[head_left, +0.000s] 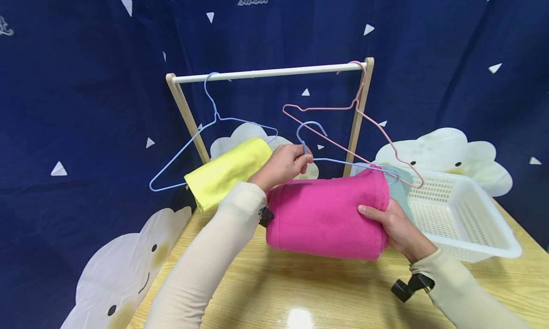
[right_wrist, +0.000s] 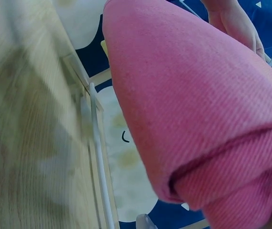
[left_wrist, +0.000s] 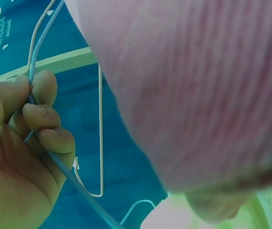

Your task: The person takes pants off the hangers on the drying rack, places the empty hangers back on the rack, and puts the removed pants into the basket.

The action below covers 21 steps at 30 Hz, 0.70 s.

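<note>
My left hand (head_left: 285,164) pinches a blue wire hanger (head_left: 343,161) just below its hook, as the left wrist view (left_wrist: 43,47) also shows. Folded over this hanger is a bright pink cloth (head_left: 326,219), held up above the table in front of the rack. At the cloth's right edge my right hand (head_left: 396,226) grips it, thumb on the front face and fingers behind. The hanger's right end sticks out past the cloth's top corner. In the right wrist view the layered pink folds (right_wrist: 197,86) fill much of the picture.
Behind stands a rack with a white bar (head_left: 274,73). On its left hangs another blue hanger bearing a folded yellow cloth (head_left: 233,171); on its right, a bare pink hanger (head_left: 330,108). A white basket (head_left: 508,241) with a pale green cloth (head_left: 401,188) sits right on the wooden table (head_left: 257,291).
</note>
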Available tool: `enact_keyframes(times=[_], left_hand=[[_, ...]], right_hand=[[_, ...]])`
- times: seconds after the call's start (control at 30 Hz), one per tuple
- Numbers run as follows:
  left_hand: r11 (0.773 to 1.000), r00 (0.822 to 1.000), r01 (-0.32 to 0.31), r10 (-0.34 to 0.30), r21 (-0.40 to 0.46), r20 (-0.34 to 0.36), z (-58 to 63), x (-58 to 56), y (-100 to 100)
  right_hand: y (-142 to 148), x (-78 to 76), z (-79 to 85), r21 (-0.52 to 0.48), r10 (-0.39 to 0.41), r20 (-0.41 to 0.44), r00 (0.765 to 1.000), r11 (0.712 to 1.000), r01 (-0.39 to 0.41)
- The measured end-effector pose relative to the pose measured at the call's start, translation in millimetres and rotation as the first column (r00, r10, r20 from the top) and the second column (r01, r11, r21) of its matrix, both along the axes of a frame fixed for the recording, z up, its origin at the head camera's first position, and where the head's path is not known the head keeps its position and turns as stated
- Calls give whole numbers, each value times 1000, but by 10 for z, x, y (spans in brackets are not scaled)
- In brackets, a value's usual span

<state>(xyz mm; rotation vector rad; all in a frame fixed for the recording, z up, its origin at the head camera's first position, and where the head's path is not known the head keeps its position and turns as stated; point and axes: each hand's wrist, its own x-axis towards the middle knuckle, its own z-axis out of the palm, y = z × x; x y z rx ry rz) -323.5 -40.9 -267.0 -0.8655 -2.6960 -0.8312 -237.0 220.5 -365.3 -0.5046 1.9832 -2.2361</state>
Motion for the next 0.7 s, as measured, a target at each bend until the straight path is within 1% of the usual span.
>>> enact_keyframes(times=[0.4,0.5,0.6,0.7], left_hand=[[1000,999,-19,20,15,-40,2,-4,5],[999,999,-24,25,26,-42,1,3,3],[999,997,-35,37,41,-61,-4,7,-8],[997,994,-50,55,50,-99,-6,5,-18]], right_hand=[[10,15,8,4,7,-30,1000,1000,-7],[15,27,21,14,12,-22,1000,1000,-11],[16,37,33,44,19,-4,1000,999,-18],[9,45,48,108,9,9,1000,994,-10]])
